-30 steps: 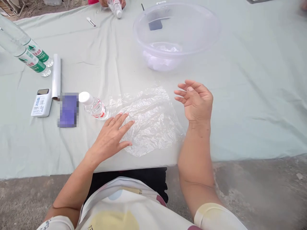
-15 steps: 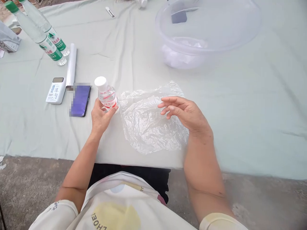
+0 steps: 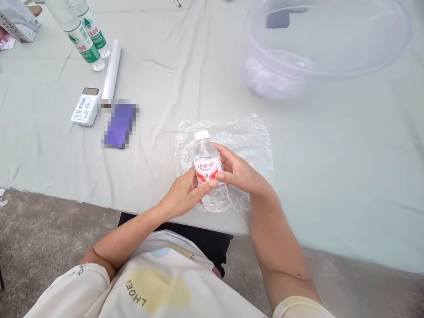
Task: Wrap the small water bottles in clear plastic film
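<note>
A small clear water bottle with a white cap and a red-and-white label is held between both hands, tilted with its cap pointing away from me. My left hand grips its lower left side, thumb across the front. On the other side, my right hand wraps the upper right of the bottle, its thumb on the label. Beneath the bottle and hands, a crinkled sheet of clear plastic film lies spread on the cloth-covered table.
On the left are a white power bank, a purple phone partly pixelated, a white roll and two green-labelled water bottles. A large translucent basin stands at the back right. A grey box is at far left.
My left hand has brought the bottle rightward from beside the film to over it. My right hand has moved in and closed on the bottle. The camera view has shifted.
</note>
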`<state>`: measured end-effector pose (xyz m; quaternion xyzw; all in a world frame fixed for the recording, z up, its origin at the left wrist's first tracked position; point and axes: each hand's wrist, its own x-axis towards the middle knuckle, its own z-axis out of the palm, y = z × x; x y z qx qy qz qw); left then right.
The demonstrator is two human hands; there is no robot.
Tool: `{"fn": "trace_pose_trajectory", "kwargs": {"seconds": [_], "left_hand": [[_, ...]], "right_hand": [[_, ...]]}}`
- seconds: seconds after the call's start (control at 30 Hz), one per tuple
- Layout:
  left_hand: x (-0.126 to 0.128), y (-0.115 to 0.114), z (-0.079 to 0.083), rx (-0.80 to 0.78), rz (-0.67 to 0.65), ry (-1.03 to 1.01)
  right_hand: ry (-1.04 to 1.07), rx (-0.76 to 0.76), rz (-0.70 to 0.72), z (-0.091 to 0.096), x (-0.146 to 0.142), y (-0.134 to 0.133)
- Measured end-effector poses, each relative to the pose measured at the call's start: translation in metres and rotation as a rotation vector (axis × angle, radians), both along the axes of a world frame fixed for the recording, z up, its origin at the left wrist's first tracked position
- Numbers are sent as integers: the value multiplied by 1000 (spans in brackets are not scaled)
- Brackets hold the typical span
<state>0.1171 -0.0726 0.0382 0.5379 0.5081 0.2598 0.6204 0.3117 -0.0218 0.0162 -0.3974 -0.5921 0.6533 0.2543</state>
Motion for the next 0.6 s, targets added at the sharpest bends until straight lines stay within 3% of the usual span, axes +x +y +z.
{"fn": "trace_pose_trajectory", "kwargs": {"seconds": [0.1, 0.27, 0.37, 0.47, 0.6], "left_hand": [[-14, -4, 2, 35, -109, 132], [-49, -8, -6, 227, 150, 657], [-52, -12, -16, 203, 92, 912], [-43, -16, -21, 198, -6, 962], [-38, -15, -22, 234, -8, 900]], "right_hand": [[-113, -56, -23, 6, -6, -3], [-335, 2, -149, 8, -14, -7], [-463, 42, -161, 2, -25, -8], [-569, 94, -167, 0, -40, -10], [-706, 199, -194, 6, -57, -10]]}}
